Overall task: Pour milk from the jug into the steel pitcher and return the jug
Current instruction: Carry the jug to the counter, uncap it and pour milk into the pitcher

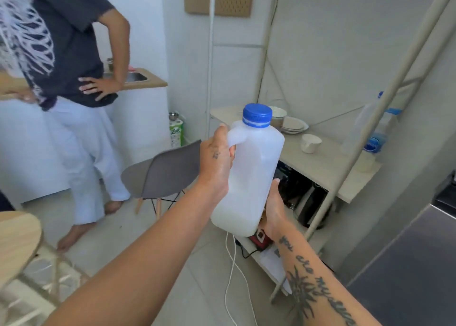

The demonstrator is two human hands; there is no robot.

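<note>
Blue-capped milk jug [249, 175], one, gripped by left hand [217, 163] and right hand [272, 209]

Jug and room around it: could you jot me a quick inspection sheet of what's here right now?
Surface: pale shelf, partly bare.
Job's things: jug held in the air, blue cap on, milk low in the bottom. Steel pitcher: nothing seen.
Clutter: white cup, stacked bowls, a second bottle on the shelf.
Grips: left hand shut on the jug's handle; right hand supports its lower side.
Cables: white cord and black cord on the floor near a red device.
Surroundings: grey chair, another person by a sink counter, steel surface at right.
</note>
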